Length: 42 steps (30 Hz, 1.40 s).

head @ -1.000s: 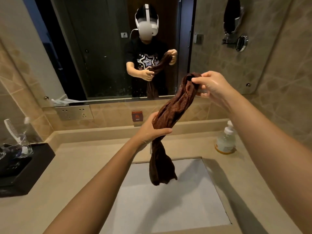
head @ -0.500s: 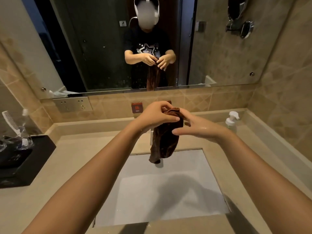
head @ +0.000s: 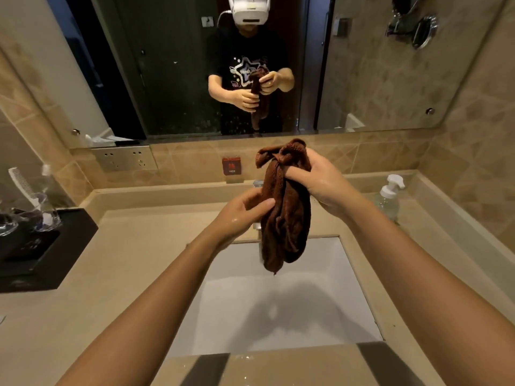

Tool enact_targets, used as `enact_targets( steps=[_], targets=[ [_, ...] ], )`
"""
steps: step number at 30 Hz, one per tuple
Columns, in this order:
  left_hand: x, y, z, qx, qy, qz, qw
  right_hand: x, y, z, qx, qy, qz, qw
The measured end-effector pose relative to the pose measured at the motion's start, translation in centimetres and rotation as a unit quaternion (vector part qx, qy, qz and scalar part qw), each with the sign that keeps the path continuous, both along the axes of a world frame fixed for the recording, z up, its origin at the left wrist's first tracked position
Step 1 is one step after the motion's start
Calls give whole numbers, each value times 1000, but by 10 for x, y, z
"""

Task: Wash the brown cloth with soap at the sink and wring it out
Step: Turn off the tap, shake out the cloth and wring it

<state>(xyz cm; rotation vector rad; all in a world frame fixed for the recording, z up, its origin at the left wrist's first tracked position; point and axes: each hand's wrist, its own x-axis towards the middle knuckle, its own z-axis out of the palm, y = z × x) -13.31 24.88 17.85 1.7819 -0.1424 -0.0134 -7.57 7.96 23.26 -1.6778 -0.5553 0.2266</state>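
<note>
The brown cloth (head: 284,218) hangs bunched and doubled over above the white sink (head: 278,310). My right hand (head: 323,182) grips its upper part, with the top folds sticking out above my fingers. My left hand (head: 242,214) holds the cloth's middle from the left, thumb across the front. Both hands look wet. The cloth's lower end dangles free over the basin. A soap pump bottle (head: 388,196) stands on the counter at the back right.
A black tray (head: 55,246) with glasses and a white comb (head: 23,188) sits on the counter at left. The faucet is mostly hidden behind the cloth. A wall mirror, sockets (head: 125,158) and a red "HOT" tag (head: 232,166) are behind the sink.
The cloth went from stretched out long between my hands to folded into a shorter bundle. My right hand came down and now grips its top; my left hand slid to the middle.
</note>
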Motion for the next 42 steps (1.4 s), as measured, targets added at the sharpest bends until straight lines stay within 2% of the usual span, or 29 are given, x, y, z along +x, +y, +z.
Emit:
enact_targets(
  steps=[4, 7, 9, 12, 16, 18, 20, 22, 24, 26, 29, 31, 33, 34, 35, 37, 39, 42],
  targets=[
    [7, -11, 5, -42, -56, 81, 994, 3, -8, -11, -21, 9, -22, 999],
    [10, -17, 14, -67, -73, 110, 989, -2, -11, -24, -14, 50, -23, 998],
    [11, -25, 19, -54, -86, 112, 988, -3, -9, -33, 28, 90, -6, 995],
    [13, -35, 19, -78, -69, 121, 987, -7, -5, -35, 144, 165, 24, 975],
    [20, -40, 14, -125, -59, 152, 979, -10, 8, -31, 144, 125, -43, 981],
    [24, -35, 14, -172, -28, 112, 978, -13, 17, -30, 200, 158, -56, 965],
    [23, -29, 11, -257, 44, 31, 965, -16, 24, -27, 217, 178, -48, 959],
    [17, -26, -5, -364, 135, -45, 921, -15, 30, -28, 231, 203, -47, 950],
    [11, -26, -30, -413, 186, -104, 886, -9, 32, -32, 265, 248, -74, 929],
    [3, -34, -45, -394, 233, -142, 878, -1, 29, -43, 238, 258, -126, 928],
    [-4, -46, -53, -327, 292, -126, 890, 11, 14, -65, 140, 248, -147, 947],
    [-5, -49, -55, -345, 320, -153, 869, 15, 2, -80, 172, 300, -76, 935],
    [-5, -48, -61, -401, 350, -196, 824, 16, -3, -95, 247, 354, -10, 902],
    [-4, -48, -65, -415, 362, -209, 808, 15, -3, -102, 262, 359, 8, 896],
    [-4, -47, -68, -409, 372, -215, 805, 13, -1, -109, 250, 346, 2, 904],
    [-3, -45, -75, -342, 392, -196, 831, 10, 5, -117, 154, 271, -69, 948],
    [-1, -41, -82, -222, 411, -134, 874, 14, 9, -128, 12, 157, -133, 979],
    [1, -36, -88, -37, 392, -58, 917, 17, 13, -148, -174, 62, -141, 973]
  ],
)
